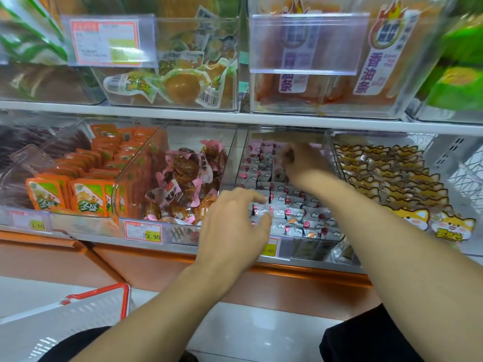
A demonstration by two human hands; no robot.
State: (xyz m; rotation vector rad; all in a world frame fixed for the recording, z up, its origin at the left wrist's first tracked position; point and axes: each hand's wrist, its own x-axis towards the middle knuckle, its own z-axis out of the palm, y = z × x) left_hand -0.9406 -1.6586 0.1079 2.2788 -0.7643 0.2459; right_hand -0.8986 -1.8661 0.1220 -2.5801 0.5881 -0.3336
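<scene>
Many small packets [295, 215] lie below: left grip [235, 226] apart at front, right grip [300, 160] clamped on rear ones.

Both bare forearms reach forward from the bottom of the view, the right one crossing higher. The left hand [235, 226] lies palm down, its fingers spread and loosely straight, the thumb out toward the right, holding nothing. The right hand [300, 163] stretches farther ahead, wrist bent, fingers curled downward; blur hides whether they pinch anything. The two hands are apart, the right beyond the left.
</scene>
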